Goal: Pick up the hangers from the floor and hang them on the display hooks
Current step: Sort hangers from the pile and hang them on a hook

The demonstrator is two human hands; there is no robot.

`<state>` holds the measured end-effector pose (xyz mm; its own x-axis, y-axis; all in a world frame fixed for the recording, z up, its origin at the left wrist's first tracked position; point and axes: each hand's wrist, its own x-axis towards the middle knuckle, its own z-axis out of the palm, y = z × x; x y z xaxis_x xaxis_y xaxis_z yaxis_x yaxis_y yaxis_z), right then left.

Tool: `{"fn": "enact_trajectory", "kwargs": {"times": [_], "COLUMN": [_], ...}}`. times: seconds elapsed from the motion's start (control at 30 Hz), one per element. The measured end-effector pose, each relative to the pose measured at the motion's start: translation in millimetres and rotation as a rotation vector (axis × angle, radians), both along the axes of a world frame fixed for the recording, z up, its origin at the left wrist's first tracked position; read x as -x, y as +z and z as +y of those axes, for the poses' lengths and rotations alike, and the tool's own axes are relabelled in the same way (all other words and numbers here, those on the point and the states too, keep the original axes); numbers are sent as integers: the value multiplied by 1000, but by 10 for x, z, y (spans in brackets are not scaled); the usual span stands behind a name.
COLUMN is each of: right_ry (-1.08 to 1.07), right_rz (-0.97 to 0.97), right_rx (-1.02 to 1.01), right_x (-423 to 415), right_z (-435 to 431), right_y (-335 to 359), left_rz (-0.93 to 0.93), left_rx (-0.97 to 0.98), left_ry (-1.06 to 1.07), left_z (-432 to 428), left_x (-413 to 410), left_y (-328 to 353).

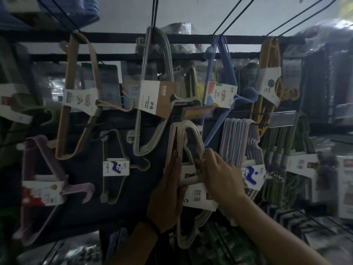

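Observation:
A pack of white hangers [188, 138] with a white paper label [198, 197] hangs low in the middle of the display. My left hand [168, 192] lies flat against the pack's left side. My right hand [219, 175] grips the pack from the right, fingers curled over its label band. The hook that carries the pack's top is hidden behind it.
Other hanger packs hang around: tan [76, 92], grey-white [154, 88], blue [219, 88], yellow [269, 83], pastel [238, 144], green [286, 159], purple [44, 178], a beige one [114, 165]. Black wire hooks [229, 16] jut out above. A dark rail [191, 38] runs across.

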<state>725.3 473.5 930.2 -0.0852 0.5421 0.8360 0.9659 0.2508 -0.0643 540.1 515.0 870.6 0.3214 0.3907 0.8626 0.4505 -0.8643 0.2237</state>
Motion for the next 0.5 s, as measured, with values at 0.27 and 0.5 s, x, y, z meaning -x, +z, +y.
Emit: {"fn": "enact_trajectory", "kwargs": {"times": [0.27,0.5], "right_ry": [-52,-34], "right_rz": [39,56], "right_rx": [176,285], "right_x": [-64,66], "right_z": [220,616], "right_y": [111,294], "left_rz": [97,230], "left_rx": [78,159], "left_ry": [28,226], "left_z": [103,394], "left_x": [-21,11], "left_y": [89,161]}}
